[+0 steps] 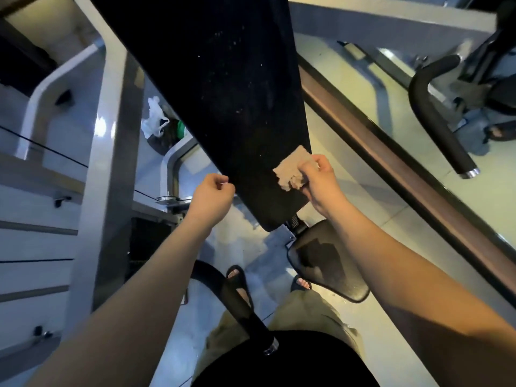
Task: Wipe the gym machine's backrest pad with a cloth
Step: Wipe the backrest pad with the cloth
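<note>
The long black backrest pad (223,88) slants down the middle of the head view, with pale specks on its surface. My right hand (321,180) grips a crumpled beige cloth (291,170) and holds it against the pad's lower right part. My left hand (213,194) sits at the pad's lower left edge with its fingers curled; whether they hold the edge is unclear. Below the pad is the black seat pad (329,261).
A grey machine frame (109,152) stands to the left. One black handle bar (240,305) runs in front of my legs, another (435,118) at the right. A brown rail (405,174) crosses diagonally. A white bag (153,118) lies on the floor behind the pad.
</note>
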`<move>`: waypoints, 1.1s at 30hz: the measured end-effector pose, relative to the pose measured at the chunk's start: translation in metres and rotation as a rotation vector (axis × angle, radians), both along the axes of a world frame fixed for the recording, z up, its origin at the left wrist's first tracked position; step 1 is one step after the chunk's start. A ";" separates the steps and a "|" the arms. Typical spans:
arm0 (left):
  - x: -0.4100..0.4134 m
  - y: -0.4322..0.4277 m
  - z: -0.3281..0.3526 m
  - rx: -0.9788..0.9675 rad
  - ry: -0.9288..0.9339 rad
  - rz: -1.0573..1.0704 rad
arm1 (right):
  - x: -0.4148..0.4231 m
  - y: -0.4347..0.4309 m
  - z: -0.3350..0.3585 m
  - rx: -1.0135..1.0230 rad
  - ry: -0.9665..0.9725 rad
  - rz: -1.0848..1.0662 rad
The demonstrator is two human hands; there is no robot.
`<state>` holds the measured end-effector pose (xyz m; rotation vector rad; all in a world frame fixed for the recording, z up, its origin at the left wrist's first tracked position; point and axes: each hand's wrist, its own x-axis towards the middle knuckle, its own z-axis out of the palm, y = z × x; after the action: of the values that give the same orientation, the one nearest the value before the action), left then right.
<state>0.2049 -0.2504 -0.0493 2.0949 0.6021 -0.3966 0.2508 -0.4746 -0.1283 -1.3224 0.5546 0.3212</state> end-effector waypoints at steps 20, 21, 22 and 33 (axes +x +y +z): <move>0.055 0.034 -0.040 0.088 -0.075 -0.028 | 0.027 0.108 -0.009 -0.534 -0.484 0.180; 0.055 0.034 -0.039 0.095 -0.083 -0.027 | 0.017 0.115 -0.007 -0.494 -0.529 0.285; 0.054 0.034 -0.037 0.102 -0.091 -0.022 | 0.012 0.116 -0.008 -0.472 -0.534 0.354; 0.054 0.030 -0.026 -0.015 -0.096 0.089 | 0.078 0.038 -0.021 -0.392 -0.074 -0.207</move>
<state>0.2593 -0.2201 -0.0754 2.0525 0.6310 -0.2480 0.3285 -0.4362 -0.1497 -1.6303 0.7093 -0.0102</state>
